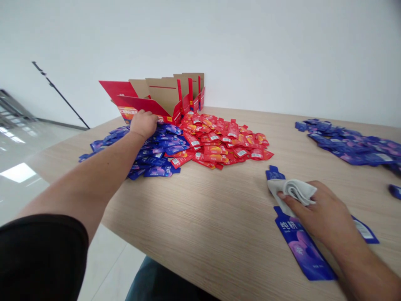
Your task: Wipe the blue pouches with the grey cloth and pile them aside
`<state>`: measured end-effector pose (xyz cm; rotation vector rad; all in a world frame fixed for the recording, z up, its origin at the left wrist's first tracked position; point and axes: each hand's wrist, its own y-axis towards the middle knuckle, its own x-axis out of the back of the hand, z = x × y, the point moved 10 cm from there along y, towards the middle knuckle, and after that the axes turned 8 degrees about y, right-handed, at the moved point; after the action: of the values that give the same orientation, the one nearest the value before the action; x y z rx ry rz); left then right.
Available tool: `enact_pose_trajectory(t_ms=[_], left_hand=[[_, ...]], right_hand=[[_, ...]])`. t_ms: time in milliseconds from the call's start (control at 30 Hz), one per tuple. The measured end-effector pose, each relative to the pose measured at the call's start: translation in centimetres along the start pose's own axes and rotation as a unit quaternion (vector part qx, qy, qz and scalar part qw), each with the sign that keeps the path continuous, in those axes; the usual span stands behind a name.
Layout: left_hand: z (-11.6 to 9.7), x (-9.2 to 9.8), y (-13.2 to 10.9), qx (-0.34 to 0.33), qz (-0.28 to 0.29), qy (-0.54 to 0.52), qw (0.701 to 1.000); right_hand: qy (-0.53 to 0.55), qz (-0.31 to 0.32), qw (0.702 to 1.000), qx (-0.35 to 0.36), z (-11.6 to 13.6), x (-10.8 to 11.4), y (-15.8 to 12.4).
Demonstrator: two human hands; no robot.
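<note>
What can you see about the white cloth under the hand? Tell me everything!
The crumpled off-white cloth looks like soft fabric, bunched into thick folds with greyer creases. The person's right hand presses on it, with the fingers across its near side. It lies at a slant on the wood-grain table, its lower end over a large blue pouch and its upper end against a smaller blue pouch.

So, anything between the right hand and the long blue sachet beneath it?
Yes: the folded white cloth, gripped in the right hand, lies between them, over the upper end of the blue sachet. Nothing else visible stands in between.
</note>
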<state>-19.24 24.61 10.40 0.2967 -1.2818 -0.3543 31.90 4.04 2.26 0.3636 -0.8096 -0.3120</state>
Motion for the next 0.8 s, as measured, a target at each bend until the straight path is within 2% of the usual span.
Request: enact_pose_trajectory(t_ms=[100, 200, 267, 367, 467, 567, 667, 733, 800], left_hand=[[-2.0, 2.9, -2.7, 0.006, -0.045, -0.053, 0.998], [-6.3, 4.3, -6.0, -0.008, -0.036, -0.136, 0.99], [-10.7, 4.4, -8.4, -0.041, 0.004, -0.191, 0.981], [-19.2, 4.5, -12.5, -0.134, 0.088, -0.269, 0.95], [-27.4, 5.9, -16.7, -0.231, 0.142, -0.329, 0.904], [-34.3, 7.9, -20.0, -0.329, 0.158, -0.352, 0.862], [-39.4, 9.3, -21.5, -0.413, 0.147, -0.352, 0.827], [-41.7, 9.4, -21.3, -0.433, 0.128, -0.337, 0.826], [-43.1, 8.6, -20.3, -0.428, 0.123, -0.313, 0.839]], right_hand=[[-0.012, -0.005, 1.0, -0.007, -0.4, 0.3, 0.1], [-0.007, -0.031, 0.999, -0.009, -0.7, 1.1, 0.3], [0.008, -0.055, 0.998, -0.022, -1.4, 1.7, 0.5], [0.034, -0.072, 0.997, -0.018, -2.1, 2.0, 0.8], [0.05, -0.085, 0.995, -0.016, -2.8, 2.2, 1.1], [0.058, -0.094, 0.994, -0.01, -3.3, 2.3, 1.4], [0.064, -0.102, 0.993, 0.0, -3.5, 2.6, 1.7], [0.067, -0.107, 0.992, 0.001, -3.5, 2.7, 1.8], [0.067, -0.108, 0.992, 0.005, -3.4, 2.8, 1.8]])
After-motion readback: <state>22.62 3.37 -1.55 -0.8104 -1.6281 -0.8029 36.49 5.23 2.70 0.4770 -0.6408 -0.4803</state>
